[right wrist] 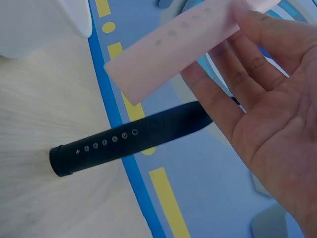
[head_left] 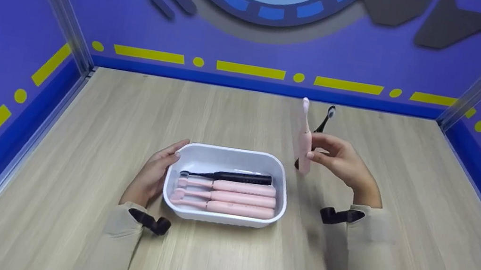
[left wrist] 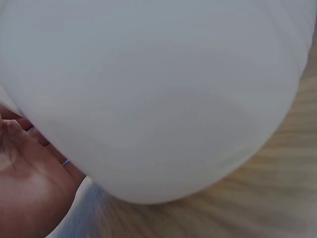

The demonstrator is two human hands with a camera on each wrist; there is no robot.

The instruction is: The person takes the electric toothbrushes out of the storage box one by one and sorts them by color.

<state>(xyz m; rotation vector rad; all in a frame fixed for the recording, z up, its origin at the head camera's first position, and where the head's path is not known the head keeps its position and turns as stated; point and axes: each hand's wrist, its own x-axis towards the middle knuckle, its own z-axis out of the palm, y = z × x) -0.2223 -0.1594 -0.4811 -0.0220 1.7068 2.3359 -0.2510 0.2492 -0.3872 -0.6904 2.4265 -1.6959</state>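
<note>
My left hand [head_left: 152,174] grips the left end of a white plastic bin [head_left: 221,218], thumb at the rim. In the left wrist view the bin wall [left wrist: 163,99] hides most of the fingers, beside the palm [left wrist: 34,183]. Inside the bin lie a black electric toothbrush [head_left: 253,179] and three pink ones, the nearest pink toothbrush [head_left: 239,209] along the front wall. To the bin's right, my right hand [head_left: 344,165] pinches a pink electric toothbrush [right wrist: 168,52], head up. Just behind it a black electric toothbrush [right wrist: 133,135] stands upright on its base, partly hidden by the hand.
All this is on a light wood table [head_left: 221,265]. A blue-purple printed wall [head_left: 253,51] closes off the back, with similar panels left and right. Metal posts [head_left: 57,3] stand at the back corners.
</note>
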